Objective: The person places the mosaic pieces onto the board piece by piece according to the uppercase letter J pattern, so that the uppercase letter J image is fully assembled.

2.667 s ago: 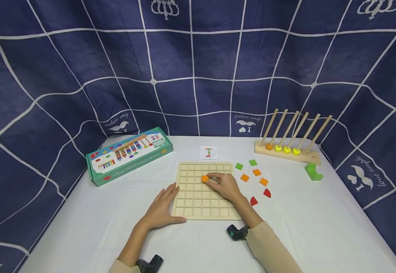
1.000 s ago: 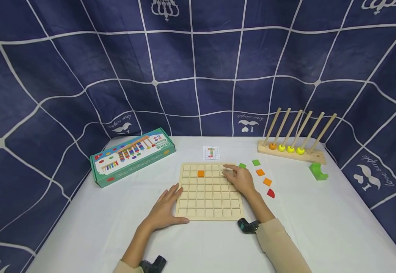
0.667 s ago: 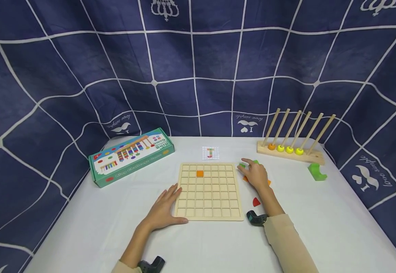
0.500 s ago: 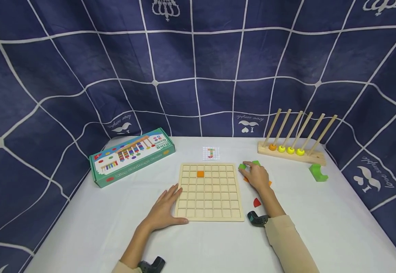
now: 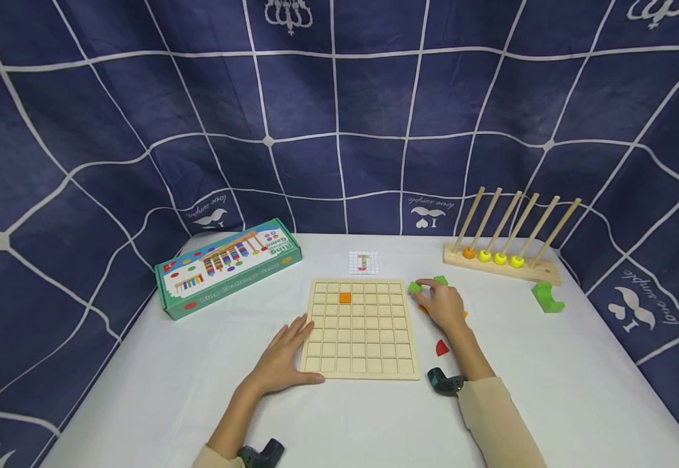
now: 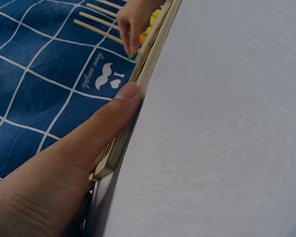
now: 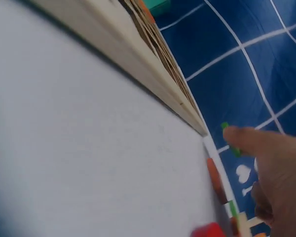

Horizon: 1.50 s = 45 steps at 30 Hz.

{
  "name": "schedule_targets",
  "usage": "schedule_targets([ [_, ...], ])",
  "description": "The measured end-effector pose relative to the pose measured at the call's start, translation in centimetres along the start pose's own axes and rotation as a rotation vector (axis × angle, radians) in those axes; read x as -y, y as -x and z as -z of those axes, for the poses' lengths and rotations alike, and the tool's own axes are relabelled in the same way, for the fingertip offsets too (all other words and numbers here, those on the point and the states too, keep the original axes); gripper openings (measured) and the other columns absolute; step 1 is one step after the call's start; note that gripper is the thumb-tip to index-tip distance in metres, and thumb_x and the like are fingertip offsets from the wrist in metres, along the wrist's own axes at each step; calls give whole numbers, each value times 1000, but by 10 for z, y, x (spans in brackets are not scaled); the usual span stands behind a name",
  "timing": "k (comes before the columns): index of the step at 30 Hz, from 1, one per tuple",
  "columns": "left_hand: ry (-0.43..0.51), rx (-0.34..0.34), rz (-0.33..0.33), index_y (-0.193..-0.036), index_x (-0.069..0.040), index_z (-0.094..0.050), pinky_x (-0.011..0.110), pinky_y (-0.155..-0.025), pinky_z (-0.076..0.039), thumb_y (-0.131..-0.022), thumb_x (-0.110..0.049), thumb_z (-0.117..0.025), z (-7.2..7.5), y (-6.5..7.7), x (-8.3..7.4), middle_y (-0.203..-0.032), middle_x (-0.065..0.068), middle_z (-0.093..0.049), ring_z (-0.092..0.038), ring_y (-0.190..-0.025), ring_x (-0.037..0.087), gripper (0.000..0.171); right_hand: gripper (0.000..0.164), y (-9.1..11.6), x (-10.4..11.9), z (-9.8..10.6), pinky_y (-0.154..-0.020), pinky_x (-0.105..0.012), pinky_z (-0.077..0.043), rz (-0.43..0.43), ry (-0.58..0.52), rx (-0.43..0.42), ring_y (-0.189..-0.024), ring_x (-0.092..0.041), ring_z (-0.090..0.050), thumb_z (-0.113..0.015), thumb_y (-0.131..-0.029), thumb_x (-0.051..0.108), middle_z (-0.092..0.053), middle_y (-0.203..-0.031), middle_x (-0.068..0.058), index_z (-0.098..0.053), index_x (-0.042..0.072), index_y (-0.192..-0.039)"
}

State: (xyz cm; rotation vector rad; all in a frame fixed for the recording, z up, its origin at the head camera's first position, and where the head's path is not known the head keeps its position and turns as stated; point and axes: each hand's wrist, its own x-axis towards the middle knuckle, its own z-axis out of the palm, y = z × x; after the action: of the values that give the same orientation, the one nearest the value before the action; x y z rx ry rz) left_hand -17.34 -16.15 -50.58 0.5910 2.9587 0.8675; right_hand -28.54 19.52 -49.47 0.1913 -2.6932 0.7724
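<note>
- Two bare hands work at a white table point(image 5: 363, 429): the right hand point(image 5: 446, 308) pinches one green tile point(image 5: 414, 286) between thumb and fingertips, just beyond the board's right edge.
- The left hand point(image 5: 281, 357) lies with fingers spread along the wooden board's left side, thumb at the near edge, touching rather than clamping.
- A second green tile point(image 5: 440, 280), one red piece point(image 5: 441, 348) and two bits of orange point(image 5: 423, 309), partly hidden, show around the right hand.
- Six pegs stand on a wooden rack point(image 5: 494, 265), with four beads at their feet: one orange, three yellow. One green curved block point(image 5: 547, 298) sits before it.
- "Ring Challenge Game" reads the green box point(image 5: 228, 266); "I love simple" is printed, inverted, on the blue curtain point(image 5: 369, 162).
- One card point(image 5: 363, 262) shows a J-shaped pattern.
- The wooden board point(image 5: 359, 329) counts seven cells by seven; one orange tile point(image 5: 345, 298) fills the third from left, second row from the far side.
</note>
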Motion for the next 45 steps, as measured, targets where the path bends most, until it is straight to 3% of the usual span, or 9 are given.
schedule_targets([
  [6,-4,-3,-2,-143,-7,-33,39,-112,-8,-57,-69,-72,0,1,-1,-152,8,-20,-13,-139,19,113,32,12,19,3,-37,-25,-21,132,-36,-59,-42,-8,-23,-74,-78,32,-30,-46,7,-71,11,-102],
  [11,-5,4,-4,-144,-8,-31,38,-112,-7,-57,-72,-69,0,0,1,-152,8,-18,-12,-139,19,114,32,19,40,-6,-37,-23,-18,178,-63,-27,-42,-5,-19,-74,-78,32,-26,-45,10,-71,12,-103],
  [14,-7,14,-1,-144,-8,-31,38,-112,-6,-58,-73,-68,0,-1,2,-152,7,-17,-11,-140,19,115,30,21,51,-16,-37,-23,-22,194,-92,5,-42,-5,-23,-73,-79,30,-32,-44,9,-71,13,-103],
  [20,1,15,-3,-144,-7,-31,38,-112,-6,-58,-72,-69,0,-2,3,-152,7,-18,-11,-140,19,114,30,21,69,-37,-41,-25,-32,210,-111,59,-45,-8,-33,-72,-80,33,-57,-55,-1,-71,15,-104],
  [28,1,-7,-14,-143,-7,-33,40,-112,-8,-56,-74,-68,0,-1,2,-152,8,-19,-13,-139,21,115,31,12,82,-56,-40,-24,-30,198,-157,88,-44,-6,-28,-71,-81,32,-34,-43,10,-70,14,-106],
  [37,14,1,-16,-143,-7,-32,40,-112,-7,-57,-72,-69,-1,0,1,-152,8,-18,-13,-139,21,114,32,7,84,-63,-43,-25,-35,185,-112,92,-44,-8,-37,-70,-81,33,-49,-48,6,-70,13,-106],
  [45,-2,-7,-19,-144,-9,-32,40,-112,-8,-57,-74,-67,-1,-2,2,-152,7,-19,-14,-139,22,114,30,6,85,-65,-40,-25,-30,198,-101,90,-42,-8,-33,-70,-81,32,-39,-43,10,-70,13,-105],
])
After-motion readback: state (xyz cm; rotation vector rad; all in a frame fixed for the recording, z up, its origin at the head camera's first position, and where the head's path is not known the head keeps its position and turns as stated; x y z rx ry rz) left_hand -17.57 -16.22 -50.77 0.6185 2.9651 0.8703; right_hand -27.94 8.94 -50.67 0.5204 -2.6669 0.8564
